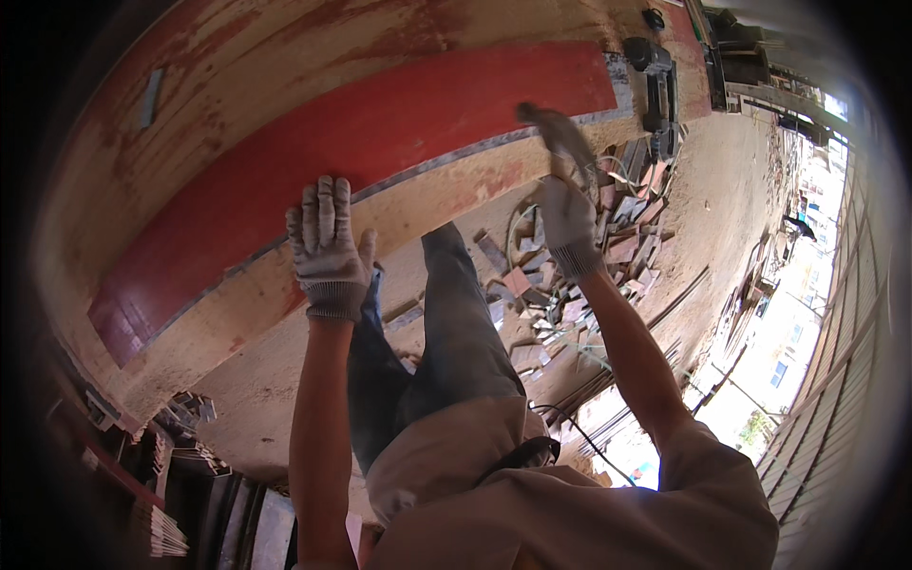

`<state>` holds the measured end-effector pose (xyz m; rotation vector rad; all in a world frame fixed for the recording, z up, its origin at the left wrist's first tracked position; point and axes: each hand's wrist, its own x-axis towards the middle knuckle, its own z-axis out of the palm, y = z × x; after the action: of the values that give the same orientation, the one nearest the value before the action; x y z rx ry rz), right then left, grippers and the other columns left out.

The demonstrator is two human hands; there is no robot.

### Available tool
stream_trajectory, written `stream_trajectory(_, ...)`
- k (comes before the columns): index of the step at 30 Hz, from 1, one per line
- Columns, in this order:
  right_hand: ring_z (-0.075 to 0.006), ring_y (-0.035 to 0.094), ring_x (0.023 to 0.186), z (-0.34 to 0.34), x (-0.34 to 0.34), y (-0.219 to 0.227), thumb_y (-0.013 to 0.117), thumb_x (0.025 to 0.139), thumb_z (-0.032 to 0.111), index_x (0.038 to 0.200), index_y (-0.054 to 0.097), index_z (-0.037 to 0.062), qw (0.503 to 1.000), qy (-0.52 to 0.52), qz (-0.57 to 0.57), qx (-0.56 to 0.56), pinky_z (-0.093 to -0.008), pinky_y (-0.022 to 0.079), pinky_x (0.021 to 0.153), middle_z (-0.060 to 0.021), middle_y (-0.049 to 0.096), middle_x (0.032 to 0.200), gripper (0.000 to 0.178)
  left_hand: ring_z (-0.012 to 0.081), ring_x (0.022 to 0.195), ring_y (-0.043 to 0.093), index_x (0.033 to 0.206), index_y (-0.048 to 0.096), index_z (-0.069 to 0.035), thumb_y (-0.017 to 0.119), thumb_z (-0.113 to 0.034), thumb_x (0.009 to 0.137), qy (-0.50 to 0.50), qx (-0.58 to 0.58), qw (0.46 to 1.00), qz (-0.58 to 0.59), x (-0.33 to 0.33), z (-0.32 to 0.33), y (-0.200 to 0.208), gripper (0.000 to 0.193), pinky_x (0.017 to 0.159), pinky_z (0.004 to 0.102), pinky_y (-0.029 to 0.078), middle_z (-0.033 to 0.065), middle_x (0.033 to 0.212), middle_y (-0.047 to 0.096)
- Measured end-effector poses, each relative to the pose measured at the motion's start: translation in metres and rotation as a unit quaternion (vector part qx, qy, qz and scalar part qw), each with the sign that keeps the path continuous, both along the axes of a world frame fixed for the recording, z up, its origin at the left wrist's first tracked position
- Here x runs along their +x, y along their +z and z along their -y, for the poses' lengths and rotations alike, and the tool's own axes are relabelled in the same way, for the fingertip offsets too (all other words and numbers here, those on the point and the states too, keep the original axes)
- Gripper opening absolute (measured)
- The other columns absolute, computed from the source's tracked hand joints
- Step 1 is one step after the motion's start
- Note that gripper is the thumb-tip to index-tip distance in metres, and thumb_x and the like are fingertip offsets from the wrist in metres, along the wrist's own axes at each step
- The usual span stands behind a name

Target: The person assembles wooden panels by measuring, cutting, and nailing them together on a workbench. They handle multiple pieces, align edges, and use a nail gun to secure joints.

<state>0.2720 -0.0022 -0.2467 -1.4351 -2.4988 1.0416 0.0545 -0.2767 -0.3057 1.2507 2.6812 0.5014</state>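
Observation:
My left hand (330,242), in a pale grey knit work glove, lies flat with its fingers stretched out. It rests across the near edge of a long red-faced board (380,123). My right hand (570,223), gloved the same way, is wrapped round the handle of a hammer (560,138). The hammer is smeared by motion, and its head is over the board's near edge toward the right end. A grey strip runs along that edge. Beneath the board is a wooden worktable (465,195), stained with red and brown.
A dark power tool, apparently a nail gun (655,95), stands at the table's right end. A small grey strip (151,98) lies at the far left. Wood offcuts (622,252) are heaped on the floor below my right hand. Stacked boards (223,522) stand at the lower left.

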Motion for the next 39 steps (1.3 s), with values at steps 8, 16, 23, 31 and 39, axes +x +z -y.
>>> stream_trajectory(8,-0.0238,0.065,0.069,0.1,-0.047,-0.011,0.05,0.112,0.044,0.103,0.065,0.0008,0.997,0.037,-0.034,-0.056,-0.0429,0.051,0.062,-0.0123,0.066,0.076,0.046,0.0352,0.157,0.033,0.165,0.035,-0.01,0.077,-0.035,0.09,0.043,-0.022,0.998,-0.044,-0.056,0.127,-0.003,0.089,0.129,0.0555,0.023,0.0141,0.17,0.036)
stream_trajectory(16,-0.0453,0.066,0.062,0.181,-0.112,-0.019,0.052,0.109,0.052,0.095,0.062,0.0017,0.987,0.147,0.015,-0.07,-0.0493,0.048,0.055,-0.0228,0.06,0.063,0.053,0.0349,0.158,0.031,0.164,0.036,-0.011,0.077,-0.027,0.087,0.134,-0.057,0.989,-0.028,-0.091,0.228,0.003,0.089,0.129,0.0569,0.023,0.0135,0.171,0.034)
stream_trajectory(23,-0.0477,0.069,0.07,0.265,-0.173,-0.012,0.056,0.107,0.047,0.095,0.062,0.0021,0.97,0.228,0.04,-0.068,-0.0554,0.051,0.061,-0.0264,0.065,0.07,0.047,0.0336,0.157,0.033,0.164,0.036,-0.012,0.077,-0.021,0.083,0.208,-0.094,0.972,-0.055,-0.13,0.33,0.008,0.091,0.129,0.0556,0.023,0.012,0.171,0.035)
stream_trajectory(31,-0.0331,0.066,0.064,0.36,-0.256,0.009,0.057,0.106,0.053,0.098,0.064,-0.0019,0.97,0.197,0.046,-0.133,-0.0466,0.05,0.059,-0.0183,0.063,0.069,0.056,0.0304,0.158,0.034,0.165,0.036,-0.016,0.071,-0.019,0.084,0.168,-0.073,0.98,-0.076,-0.196,0.454,0.006,0.089,0.128,0.0576,0.023,0.0096,0.172,0.035)
stream_trajectory(39,-0.0059,0.05,0.053,0.441,-0.382,0.041,0.064,0.104,0.046,0.1,0.066,0.0056,0.96,0.07,0.016,-0.269,-0.0273,0.04,0.045,0.0028,0.052,0.064,0.04,0.0329,0.114,0.068,0.145,0.059,-0.005,0.073,-0.048,0.098,0.351,0.191,0.916,0.038,-0.258,0.513,-0.002,0.065,0.096,0.0445,0.054,0.0219,0.129,0.067)
